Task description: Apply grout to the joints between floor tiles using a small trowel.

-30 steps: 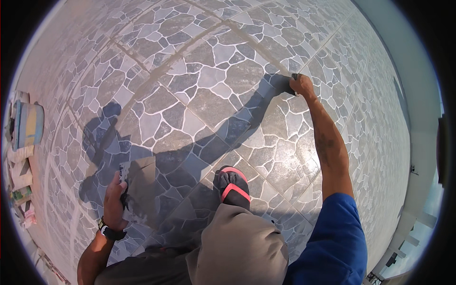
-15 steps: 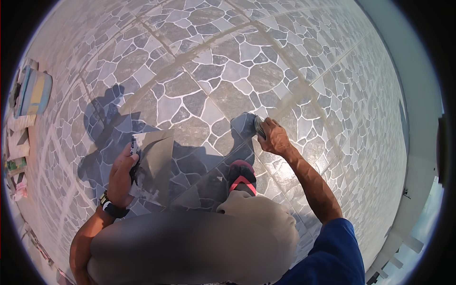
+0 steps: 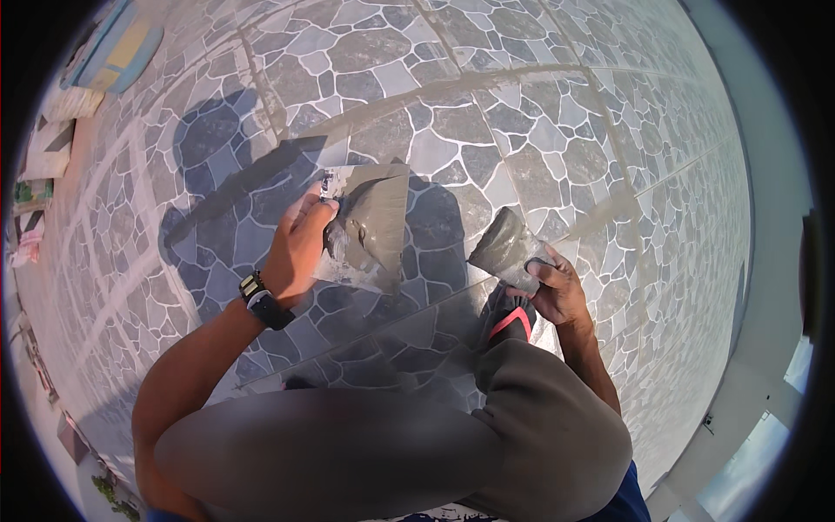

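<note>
A flat, roughly square plate [image 3: 391, 271] rests in my left hand [image 3: 296, 248], gripped at its left edge with the thumb on top. Wet grey grout [image 3: 365, 217] is heaped and smeared across it. To its right, my right hand [image 3: 561, 287] is closed around a thin, flat scraper [image 3: 513, 252], thumb on its upper face. Grey paste coats the scraper's broad face, which is tilted and held above the floor, apart from the plate. Below both tools lies stone-patterned tile flooring [image 3: 461, 122]. A grey-filled joint [image 3: 409, 100] crosses it ahead of the plate.
My foot in a dark sandal with a red strap [image 3: 511, 324] is just under the scraper. A blue tub [image 3: 126, 52] stands at the far left, with bags [image 3: 52, 148] beside it. A pale wall [image 3: 761, 261] runs along the right side.
My right hand has come off the floor and back toward me, turning the scraper so its paste-covered face shows. My left hand has moved the plate rightward and forward. The view has shifted.
</note>
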`<state>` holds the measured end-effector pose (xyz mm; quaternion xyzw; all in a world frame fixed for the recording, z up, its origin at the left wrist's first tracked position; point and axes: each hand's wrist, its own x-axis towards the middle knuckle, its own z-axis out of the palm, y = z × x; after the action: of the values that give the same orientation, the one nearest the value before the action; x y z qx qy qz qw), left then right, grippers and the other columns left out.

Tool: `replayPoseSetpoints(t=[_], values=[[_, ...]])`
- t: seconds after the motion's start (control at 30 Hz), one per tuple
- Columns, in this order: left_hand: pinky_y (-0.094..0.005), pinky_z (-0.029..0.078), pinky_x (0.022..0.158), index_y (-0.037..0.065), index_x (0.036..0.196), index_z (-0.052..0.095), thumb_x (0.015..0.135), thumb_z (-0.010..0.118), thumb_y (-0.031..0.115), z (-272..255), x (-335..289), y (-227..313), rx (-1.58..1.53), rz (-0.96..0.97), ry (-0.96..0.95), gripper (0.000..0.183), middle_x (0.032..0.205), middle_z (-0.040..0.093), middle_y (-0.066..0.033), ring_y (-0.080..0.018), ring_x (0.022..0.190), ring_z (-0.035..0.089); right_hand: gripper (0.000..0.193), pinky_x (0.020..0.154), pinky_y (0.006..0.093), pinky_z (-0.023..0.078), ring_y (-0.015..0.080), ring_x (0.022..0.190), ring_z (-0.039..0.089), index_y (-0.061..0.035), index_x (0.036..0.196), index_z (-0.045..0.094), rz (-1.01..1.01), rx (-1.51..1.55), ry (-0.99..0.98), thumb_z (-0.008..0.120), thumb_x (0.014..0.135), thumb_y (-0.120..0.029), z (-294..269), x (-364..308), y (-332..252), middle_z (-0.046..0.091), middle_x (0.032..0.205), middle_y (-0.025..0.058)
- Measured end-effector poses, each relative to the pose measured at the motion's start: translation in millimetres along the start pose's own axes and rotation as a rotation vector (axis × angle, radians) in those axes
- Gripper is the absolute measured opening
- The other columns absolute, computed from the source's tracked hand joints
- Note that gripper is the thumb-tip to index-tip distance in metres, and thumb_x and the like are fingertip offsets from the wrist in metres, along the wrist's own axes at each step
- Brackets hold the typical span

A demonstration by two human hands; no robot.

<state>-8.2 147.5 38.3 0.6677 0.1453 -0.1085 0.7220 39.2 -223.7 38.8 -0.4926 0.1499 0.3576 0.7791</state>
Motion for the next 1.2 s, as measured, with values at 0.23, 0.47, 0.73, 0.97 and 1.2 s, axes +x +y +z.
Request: replayPoseSetpoints(t=[0.23, 0.47, 0.73, 0.97, 1.2], values=[[-0.024, 0.04, 0.086, -0.003, 0.126, 0.049, 0.096, 0.046, 0.013, -14.8, 3.1, 8.2, -0.427, -0.136, -0.058, 0.034, 0.108, 0.058, -0.0027, -0.0076, 0.097, 0.049, 0.059, 0.062, 0.0409, 0.059, 0.0418, 0.094, 0.063, 0.0139, 0.132, 0.032, 0.116, 0.061, -0.172, 0.056, 0.083, -0.009, 47.1, -38.3, 4.7, 0.055, 0.113, 0.0305], [-0.0267, 0.045, 0.082, -0.002, 0.127, 0.049, 0.095, 0.044, 0.015, -24.3, -11.4, -11.0, -0.269, -0.059, -0.092, 0.037, 0.107, 0.058, -0.0043, -0.01, 0.095, 0.053, 0.056, 0.048, 0.0325, 0.045, 0.0356, 0.087, 0.063, 0.0075, 0.136, 0.032, 0.048, 0.062, -0.014, 0.051, 0.093, -0.023, 83.3, -82.3, 28.6, 0.056, 0.114, 0.0277], [-0.0255, 0.043, 0.085, -0.004, 0.127, 0.049, 0.095, 0.048, 0.02, -23.0, -21.8, -31.9, -0.421, -0.087, -0.065, 0.04, 0.105, 0.059, -0.0025, -0.0094, 0.094, 0.054, 0.078, 0.075, 0.0394, 0.051, 0.0319, 0.099, 0.06, 0.0037, 0.14, 0.032, 0.088, -0.066, -0.114, 0.048, 0.092, -0.056, 109.8, -66.4, 12.6, 0.051, 0.126, 0.0296], [-0.0269, 0.041, 0.064, -0.011, 0.135, 0.038, 0.094, 0.05, 0.019, -48.6, -40.9, -36.8, -0.035, 0.027, 0.098, 0.053, 0.079, 0.049, -0.004, -0.0091, 0.069, 0.042, 0.068, 0.097, 0.0405, 0.046, 0.0328, 0.119, 0.052, -0.0081, 0.134, 0.05, -0.467, -1.391, -0.341, 0.078, 0.073, -0.019, 169.7, -6.3, -21.5, 0.05, 0.133, 0.017], [-0.0254, 0.041, 0.062, -0.011, 0.137, 0.036, 0.093, 0.051, 0.019, -41.2, -52.2, -52.6, -0.048, -0.006, 0.254, 0.055, 0.08, 0.053, -0.0039, -0.0077, 0.068, 0.044, 0.065, 0.095, 0.0436, 0.047, 0.0357, 0.118, 0.049, -0.0139, 0.132, 0.052, -0.768, -1.789, -0.535, 0.075, 0.071, -0.008, 191.1, 29.1, 1.8, 0.045, 0.138, 0.0132]])
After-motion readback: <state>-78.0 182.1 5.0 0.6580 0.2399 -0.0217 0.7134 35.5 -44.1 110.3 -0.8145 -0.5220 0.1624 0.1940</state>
